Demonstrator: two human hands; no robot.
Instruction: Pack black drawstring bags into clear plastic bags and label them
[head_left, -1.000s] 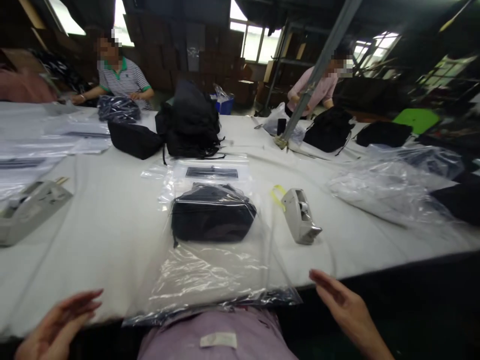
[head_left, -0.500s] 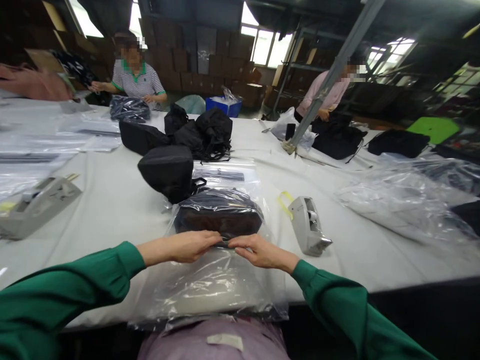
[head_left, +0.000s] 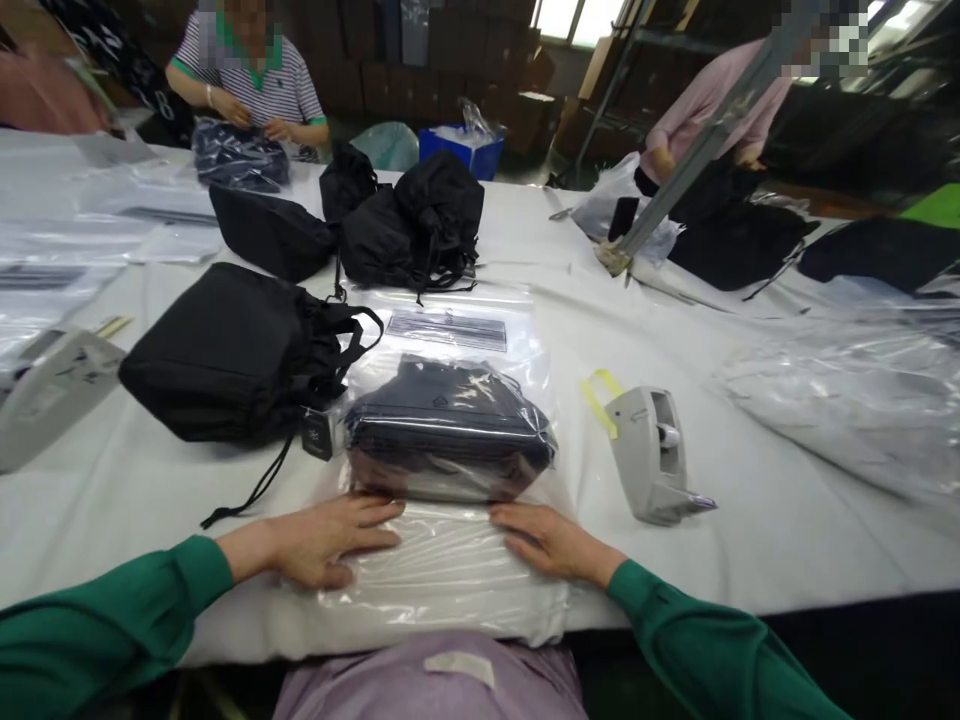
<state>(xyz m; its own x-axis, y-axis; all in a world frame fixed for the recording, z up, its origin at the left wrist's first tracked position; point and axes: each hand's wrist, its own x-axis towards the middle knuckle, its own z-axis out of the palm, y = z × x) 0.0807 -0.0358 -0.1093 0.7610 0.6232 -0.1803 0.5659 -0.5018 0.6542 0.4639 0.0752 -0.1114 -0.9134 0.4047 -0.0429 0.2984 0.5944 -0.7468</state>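
Note:
A dark folded bag (head_left: 450, 430) lies inside a clear plastic bag (head_left: 442, 590) on the table in front of me. My left hand (head_left: 330, 538) rests on the plastic just below the dark bag's left side, fingers spread. On the other side my right hand (head_left: 551, 542) lies on the plastic near the dark bag's lower right corner, fingers stretched out. Between the hands the plastic is wrinkled. A black drawstring bag (head_left: 225, 350) with a hang tag (head_left: 316, 434) sits to the left, close to the package.
A grey tape dispenser (head_left: 649, 455) with a yellow strip stands on the right; another dispenser (head_left: 56, 390) is at far left. Several black bags (head_left: 409, 225) lie behind. Plastic bags (head_left: 847, 390) cover the right. Two co-workers (head_left: 251, 85) stand across the table near a metal post (head_left: 697, 150).
My hands have moved apart and toward me from the dark bag's near edge, and now lie flatter on the plastic. The camera view has tilted down.

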